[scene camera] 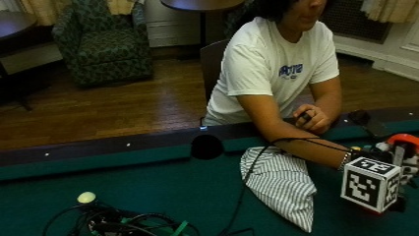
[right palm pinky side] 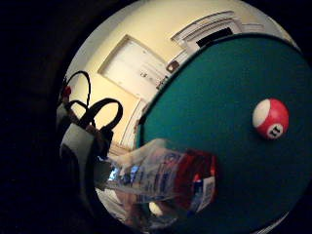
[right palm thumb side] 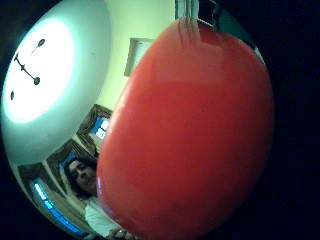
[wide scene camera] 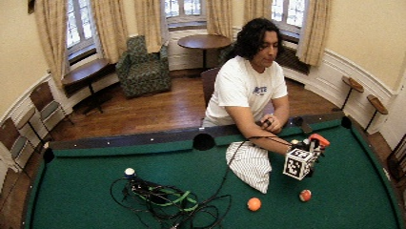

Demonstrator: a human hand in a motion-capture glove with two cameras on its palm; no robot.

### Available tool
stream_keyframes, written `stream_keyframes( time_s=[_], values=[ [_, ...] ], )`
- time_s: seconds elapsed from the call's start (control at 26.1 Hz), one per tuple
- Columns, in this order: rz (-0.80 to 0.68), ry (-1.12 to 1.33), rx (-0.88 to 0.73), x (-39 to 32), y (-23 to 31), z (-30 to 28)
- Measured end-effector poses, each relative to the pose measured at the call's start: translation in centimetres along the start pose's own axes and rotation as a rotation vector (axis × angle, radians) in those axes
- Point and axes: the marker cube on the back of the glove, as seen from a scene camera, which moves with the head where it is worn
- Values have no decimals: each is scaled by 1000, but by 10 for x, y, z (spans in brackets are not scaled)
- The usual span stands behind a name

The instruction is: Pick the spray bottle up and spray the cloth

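A striped grey-and-white cloth (scene camera: 283,183) lies crumpled on the green felt (scene camera: 164,187) near the side pocket. Just to its right my gloved right hand (scene camera: 360,153) grips the spray bottle (scene camera: 402,141), whose orange-red head shows above the hand. In the wide outside view the hand (wide scene camera: 303,149) and bottle (wide scene camera: 319,140) stand a little above the felt, beside the cloth (wide scene camera: 249,164). The bottle's clear labelled body (right palm pinky side: 161,175) lies along the palm, and its red head (right palm thumb side: 190,135) fills the thumb side view. Most of my fingers are hidden.
A red-striped ball (wide scene camera: 305,195) and an orange ball (wide scene camera: 254,204) lie on the felt in front of the cloth. A tangle of cables (wide scene camera: 165,200) with a white ball (wide scene camera: 129,171) sits at the left. The bare left hand (scene camera: 311,118) rests on the rail.
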Motion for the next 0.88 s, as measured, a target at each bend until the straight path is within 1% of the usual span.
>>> stream_keyframes(
  time_s=[0.31,0.58,0.88],
  values=[
    [85,41,-21,-1,8,-3],
    [166,75,-86,11,21,-4],
    [194,200,-77,12,49,-25]
  ],
)
